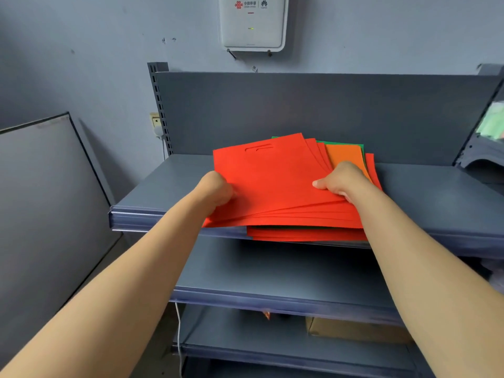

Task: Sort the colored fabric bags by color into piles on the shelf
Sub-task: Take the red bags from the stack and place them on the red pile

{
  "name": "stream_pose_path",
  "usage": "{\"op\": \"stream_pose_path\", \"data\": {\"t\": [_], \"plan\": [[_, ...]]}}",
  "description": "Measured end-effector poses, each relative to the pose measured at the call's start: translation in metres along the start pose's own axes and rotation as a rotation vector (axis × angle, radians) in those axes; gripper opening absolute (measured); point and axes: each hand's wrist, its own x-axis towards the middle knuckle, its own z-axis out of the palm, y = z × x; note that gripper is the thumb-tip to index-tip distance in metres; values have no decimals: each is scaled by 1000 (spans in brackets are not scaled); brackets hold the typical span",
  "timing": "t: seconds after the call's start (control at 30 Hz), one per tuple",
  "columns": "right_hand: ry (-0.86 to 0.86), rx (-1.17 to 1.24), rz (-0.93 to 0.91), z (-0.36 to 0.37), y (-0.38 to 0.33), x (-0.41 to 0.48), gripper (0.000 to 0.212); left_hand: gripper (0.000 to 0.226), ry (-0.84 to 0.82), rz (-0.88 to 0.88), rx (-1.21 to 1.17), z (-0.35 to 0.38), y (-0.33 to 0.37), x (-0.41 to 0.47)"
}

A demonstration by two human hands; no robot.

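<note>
A fanned stack of red fabric bags [272, 181] lies on the top grey shelf [163, 184], over its front edge. An orange bag [345, 156] and a green bag [341, 144] show at the back right of the stack. More red bags [305, 234] lie underneath at the front. My left hand [216, 188] grips the left edge of the upper red bags. My right hand [341, 180] grips their right side, thumb on top.
Lower grey shelves [272, 276] sit below; a cardboard box [354, 330] rests on the bottom one. A white router [252, 23] hangs on the wall above. A grey panel [46, 186] leans at the left. Pale green items [493, 124] sit at the far right.
</note>
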Motion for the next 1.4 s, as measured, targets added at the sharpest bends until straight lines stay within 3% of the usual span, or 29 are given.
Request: {"op": "stream_pose_path", "data": {"t": [0.1,0.23,0.47,0.6,0.8,1.0,1.17,1.4], "plan": [[-28,-79,53,2,-4,-3,54,43,60,58,-6,-3,-7,3],[-45,-171,74,7,-12,-11,64,48,96,117,-7,-8,-13,5],[-28,92,31,11,-25,-23,65,56,114,233,13,-18,-31,-2],[83,253,-184,21,-38,-34,66,56,167,305,-10,-31,-37,-8],[221,171,-486,38,-82,-57,34,55,370,301,-52,-69,-53,-20],[243,126,-687,59,-128,-86,41,62,555,269,-30,-108,-84,-41],[216,220,-862,78,-166,-102,40,59,727,197,29,-138,-109,-69],[41,321,-1063,107,-209,-141,40,59,903,13,170,-170,-134,-132]]}}
